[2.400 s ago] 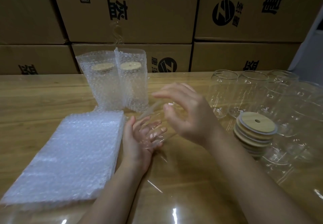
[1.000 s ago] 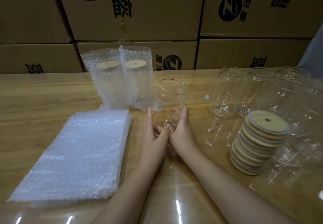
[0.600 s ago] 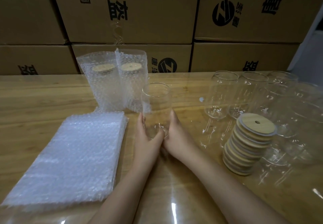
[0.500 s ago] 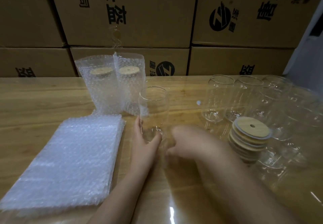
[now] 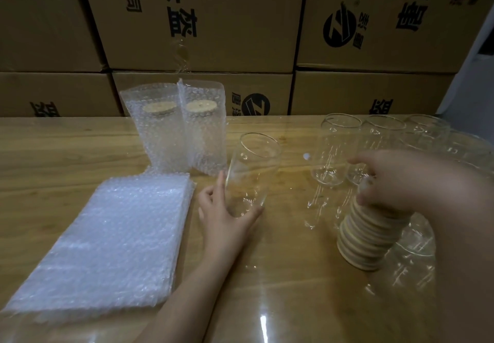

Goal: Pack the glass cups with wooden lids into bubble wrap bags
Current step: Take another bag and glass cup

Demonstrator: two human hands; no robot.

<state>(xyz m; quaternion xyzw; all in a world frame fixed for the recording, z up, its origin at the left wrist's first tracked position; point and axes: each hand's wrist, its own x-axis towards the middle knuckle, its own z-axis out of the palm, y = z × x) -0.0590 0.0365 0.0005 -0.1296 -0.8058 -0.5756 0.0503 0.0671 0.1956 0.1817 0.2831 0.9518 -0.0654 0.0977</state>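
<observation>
A clear glass cup (image 5: 254, 166) stands upright at the table's centre. My left hand (image 5: 224, 214) holds its base, thumb and fingers curled around it. My right hand (image 5: 395, 182) is on top of the stack of wooden lids (image 5: 366, 238) to the right, fingers curled over the top lid; motion blur hides the exact grip. Two cups with lids packed in bubble wrap bags (image 5: 176, 126) stand behind the cup. A flat pile of bubble wrap bags (image 5: 107, 241) lies at the left.
Several empty glass cups (image 5: 374, 144) crowd the right side of the wooden table (image 5: 53, 150), some behind and beside the lid stack. Stacked cardboard boxes (image 5: 203, 21) wall off the far edge.
My right hand left the glass cup and moved right onto the lid stack. My left hand stayed on the cup's base, and the cup stands upright now.
</observation>
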